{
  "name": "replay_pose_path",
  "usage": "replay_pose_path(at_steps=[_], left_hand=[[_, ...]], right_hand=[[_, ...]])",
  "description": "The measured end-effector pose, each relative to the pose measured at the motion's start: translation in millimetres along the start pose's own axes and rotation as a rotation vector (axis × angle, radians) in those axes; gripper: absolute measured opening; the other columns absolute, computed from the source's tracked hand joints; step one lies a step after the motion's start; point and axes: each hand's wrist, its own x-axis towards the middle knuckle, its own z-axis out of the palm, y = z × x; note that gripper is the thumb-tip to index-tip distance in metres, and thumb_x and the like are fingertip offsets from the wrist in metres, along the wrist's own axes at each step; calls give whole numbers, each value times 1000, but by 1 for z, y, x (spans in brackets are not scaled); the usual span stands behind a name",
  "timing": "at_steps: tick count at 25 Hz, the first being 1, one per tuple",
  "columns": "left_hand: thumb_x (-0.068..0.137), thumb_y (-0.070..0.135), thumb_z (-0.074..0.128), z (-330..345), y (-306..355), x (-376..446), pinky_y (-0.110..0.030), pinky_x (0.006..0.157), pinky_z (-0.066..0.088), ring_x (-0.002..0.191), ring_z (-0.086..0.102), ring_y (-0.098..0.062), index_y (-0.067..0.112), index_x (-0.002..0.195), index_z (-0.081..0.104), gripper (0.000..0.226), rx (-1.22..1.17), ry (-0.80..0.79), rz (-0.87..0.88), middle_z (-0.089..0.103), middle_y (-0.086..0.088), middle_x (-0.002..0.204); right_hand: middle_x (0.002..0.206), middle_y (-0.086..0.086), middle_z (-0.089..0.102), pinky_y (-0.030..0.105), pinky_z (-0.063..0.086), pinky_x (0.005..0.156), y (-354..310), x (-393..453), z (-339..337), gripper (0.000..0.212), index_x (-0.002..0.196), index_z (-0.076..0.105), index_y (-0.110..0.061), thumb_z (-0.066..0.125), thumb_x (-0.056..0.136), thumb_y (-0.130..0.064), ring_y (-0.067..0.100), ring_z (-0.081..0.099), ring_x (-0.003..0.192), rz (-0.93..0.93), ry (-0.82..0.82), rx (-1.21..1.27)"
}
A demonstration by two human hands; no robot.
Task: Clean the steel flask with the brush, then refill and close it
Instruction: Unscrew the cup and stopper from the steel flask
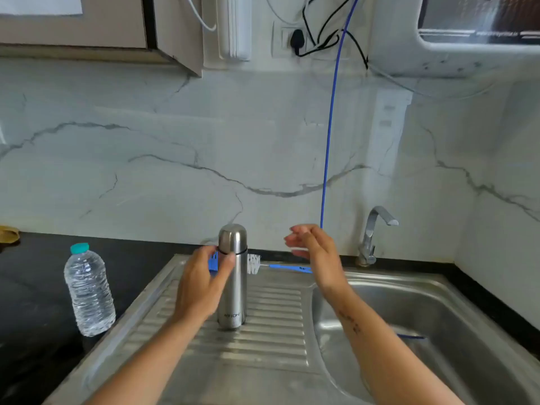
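The steel flask (233,276) stands upright on the ribbed drainboard (263,340), its domed cap on. My left hand (201,285) curls round the flask's upper body from the left, thumb on its front. My right hand (314,248) hovers to the right of the flask at cap height, fingers loosely extended, holding nothing. Behind the flask lies the bottle brush (254,263) with white bristles and a blue handle (289,268), along the back edge of the drainboard.
A clear plastic water bottle (89,290) with a teal cap stands on the black counter (35,287) at left. The steel sink basin (423,317) is at right, with the tap (372,235) behind it. A blue tube (328,135) hangs down the marble wall.
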Motion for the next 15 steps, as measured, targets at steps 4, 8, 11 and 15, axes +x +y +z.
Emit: replay_pose_path(at_steps=[4, 8, 11, 15], left_hand=[[68, 63, 80, 20, -15, -21, -36, 87, 55, 102, 64, -5, 33, 126, 53, 70, -62, -216, -165, 65, 17, 112], [67, 39, 92, 36, -27, -13, -32, 73, 58, 84, 69, -8, 24, 109, 57, 56, -92, -193, -244, 69, 9, 93], [69, 25, 92, 47, -32, -12, -24, 64, 53, 79, 70, -10, 22, 101, 61, 45, -154, -190, -306, 71, 4, 85], [59, 32, 99, 56, -40, -6, -17, 65, 53, 82, 71, -5, 32, 105, 61, 60, -272, -182, -316, 74, 8, 89]], right_hand=[[114, -1, 76, 33, 55, 96, 22, -17, 23, 22, 122, 65, -19, 55, 105, -30, 17, 70, 110, 164, -132, -60], [130, -7, 66, 30, 50, 105, 13, 5, 58, 45, 142, 56, -21, 61, 101, -39, 9, 63, 118, 180, -244, -161], [135, -5, 63, 29, 48, 107, 17, 21, 87, 55, 146, 52, -21, 66, 97, -43, 9, 60, 123, 169, -293, -174], [119, -8, 68, 29, 57, 95, 26, 39, 111, 64, 133, 57, -26, 82, 80, -52, 8, 67, 108, 146, -308, -155]])
